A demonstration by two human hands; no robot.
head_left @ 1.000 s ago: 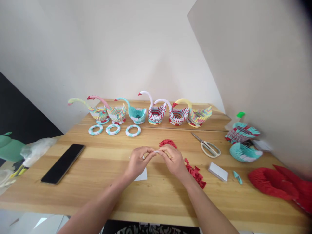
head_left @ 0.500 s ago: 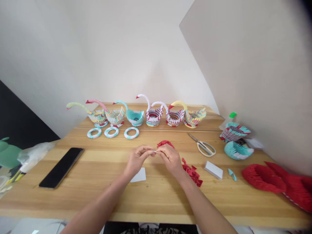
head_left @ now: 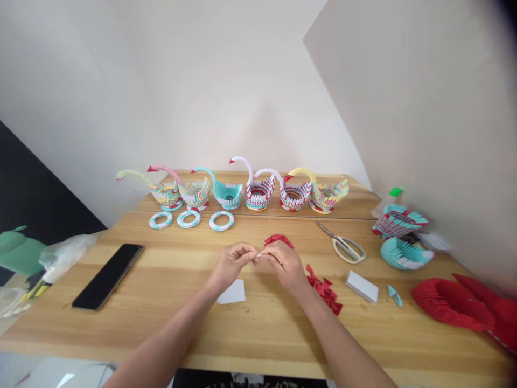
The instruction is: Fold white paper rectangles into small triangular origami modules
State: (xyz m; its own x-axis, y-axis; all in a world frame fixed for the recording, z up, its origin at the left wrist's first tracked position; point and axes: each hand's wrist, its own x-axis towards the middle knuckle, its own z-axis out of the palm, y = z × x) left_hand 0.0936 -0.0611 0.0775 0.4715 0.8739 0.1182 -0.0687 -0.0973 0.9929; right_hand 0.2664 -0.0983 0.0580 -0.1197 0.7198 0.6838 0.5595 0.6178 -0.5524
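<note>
Over the middle of the wooden table [head_left: 258, 334], my left hand [head_left: 231, 265] and my right hand [head_left: 285, 262] meet fingertip to fingertip. Both pinch a tiny white paper piece [head_left: 259, 255] between thumb and fingers. A white paper slip [head_left: 232, 292] lies on the table just under my left hand. Red folded paper pieces [head_left: 325, 290] lie beside my right wrist, and another red cluster [head_left: 278, 238] sits just beyond my right fingers.
Several paper swans [head_left: 226, 191] line the far edge, with three rings [head_left: 188, 219] in front. Scissors [head_left: 343, 245], a white paper stack [head_left: 362, 285], teal pieces [head_left: 405, 253] and large red paper forms [head_left: 460, 304] lie right. A black phone [head_left: 107, 276] and plastic bag [head_left: 64, 250] lie left.
My hands stay together pinching the white piece, shifting only slightly. The view has swung a little.
</note>
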